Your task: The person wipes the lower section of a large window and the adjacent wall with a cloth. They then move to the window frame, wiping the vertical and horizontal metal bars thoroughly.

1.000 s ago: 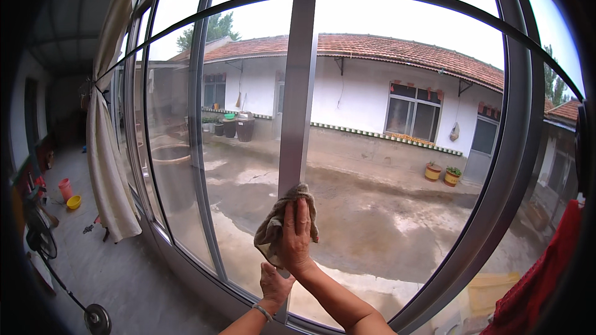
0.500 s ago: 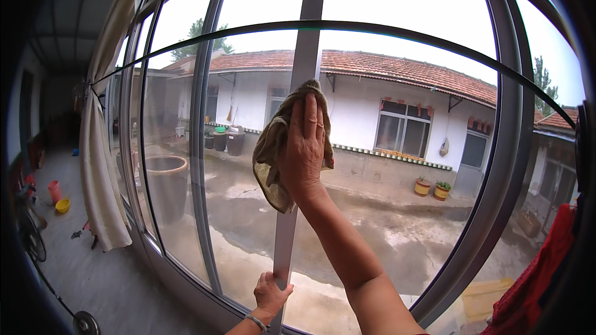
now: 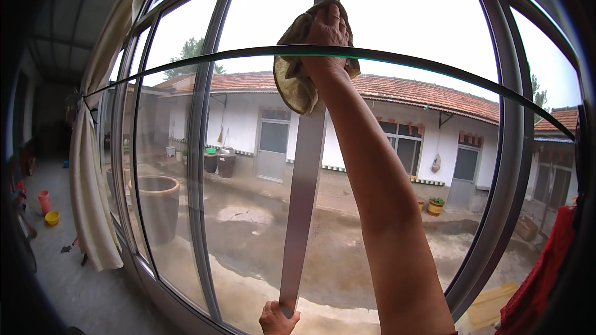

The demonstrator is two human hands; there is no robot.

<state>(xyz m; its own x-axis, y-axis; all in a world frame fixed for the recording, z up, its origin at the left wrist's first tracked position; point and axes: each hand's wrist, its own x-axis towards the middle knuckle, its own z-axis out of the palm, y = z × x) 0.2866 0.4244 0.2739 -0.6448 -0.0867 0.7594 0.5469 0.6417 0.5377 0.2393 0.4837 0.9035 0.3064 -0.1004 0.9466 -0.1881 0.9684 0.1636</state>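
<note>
My right hand [image 3: 327, 28] is raised high and presses a crumpled tan cloth [image 3: 295, 77] against the grey metal window bar [image 3: 301, 198], close to the top of the frame. My right forearm runs down from it to the lower edge of the picture. My left hand [image 3: 277, 318] grips the same upright bar near its bottom, just above the sill. The glass panes on either side look out on a wet courtyard.
A pale curtain [image 3: 90, 198] hangs tied at the left of the window. A red cup [image 3: 45, 201] and a yellow bowl [image 3: 52, 218] sit on the floor at far left. Red fabric [image 3: 546, 279] hangs at the lower right. A large clay pot [image 3: 158, 201] stands outside.
My right hand has slid the cloth up the bar from about waist height to near the top. My left hand has stayed at the bar's base.
</note>
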